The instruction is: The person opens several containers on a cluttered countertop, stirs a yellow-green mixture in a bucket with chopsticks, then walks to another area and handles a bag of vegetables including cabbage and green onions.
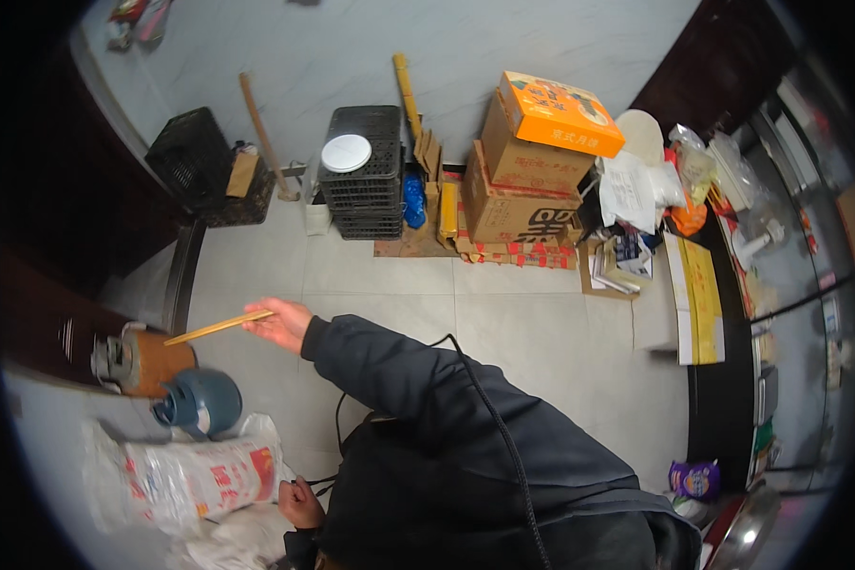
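Observation:
My right hand (282, 326) reaches out on the upper arm in view. It grips a pair of wooden chopsticks (214, 328), held close together with the thin ends pointing left. Those tips appear over an orange-brown gas cylinder (158, 362); their height above it cannot be judged. Beside that stands a blue-grey gas cylinder (217, 402). Lower down, my left hand (302, 503) is curled into a fist near my body, and nothing shows in it. Close to it lies a large white plastic sack (206, 476) with red printing. A dark cable (502, 427) runs over my jacket.
Black plastic crates (363, 189) are stacked by the wall, topped by a white round lid (346, 153). Cardboard boxes (524, 203) carry an orange box (563, 114). A long-handled tool (260, 128) leans on the wall. At right stands a cluttered black-edged counter (719, 406).

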`<state>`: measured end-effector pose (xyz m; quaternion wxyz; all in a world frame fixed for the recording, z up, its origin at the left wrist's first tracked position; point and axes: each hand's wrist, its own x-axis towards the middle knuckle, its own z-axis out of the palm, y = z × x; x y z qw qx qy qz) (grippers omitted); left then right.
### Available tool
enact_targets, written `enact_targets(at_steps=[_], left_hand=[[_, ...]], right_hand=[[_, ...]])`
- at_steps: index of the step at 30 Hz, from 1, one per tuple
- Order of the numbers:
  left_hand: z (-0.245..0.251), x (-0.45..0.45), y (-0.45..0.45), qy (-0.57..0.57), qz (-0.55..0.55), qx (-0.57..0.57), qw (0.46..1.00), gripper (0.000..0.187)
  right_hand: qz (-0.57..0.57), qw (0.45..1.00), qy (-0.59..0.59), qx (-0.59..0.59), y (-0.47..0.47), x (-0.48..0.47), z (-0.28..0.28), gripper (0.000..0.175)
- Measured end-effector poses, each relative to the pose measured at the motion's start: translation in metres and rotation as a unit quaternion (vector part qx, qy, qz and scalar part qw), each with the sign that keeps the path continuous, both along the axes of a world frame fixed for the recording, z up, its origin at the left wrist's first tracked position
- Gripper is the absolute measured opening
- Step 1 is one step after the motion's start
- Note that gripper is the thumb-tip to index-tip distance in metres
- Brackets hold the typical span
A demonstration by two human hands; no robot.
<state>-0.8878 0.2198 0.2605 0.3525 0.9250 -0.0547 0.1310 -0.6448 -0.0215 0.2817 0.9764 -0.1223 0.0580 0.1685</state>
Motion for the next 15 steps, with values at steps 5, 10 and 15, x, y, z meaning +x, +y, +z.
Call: enact_targets(at_steps=[5,10,15], left_hand=[[0.001,0.111,0.023,0.002,0.004,0.0,1.0,0.043],[-0.005,0.21,0.039,0.035,-0.072,0.031,0.996,0.041],[-0.014,0.321,0.068,0.031,-0.127,0.01,0.991,0.04]], right_hand=[[-0.065,0.997,0.001,-0.034,0.009,0.093,0.001,0.024],[-0.094,0.993,0.007,-0.071,0.004,0.158,-0.013,0.023],[-0.129,0.985,0.025,-0.109,0.016,0.238,-0.026,0.022]])
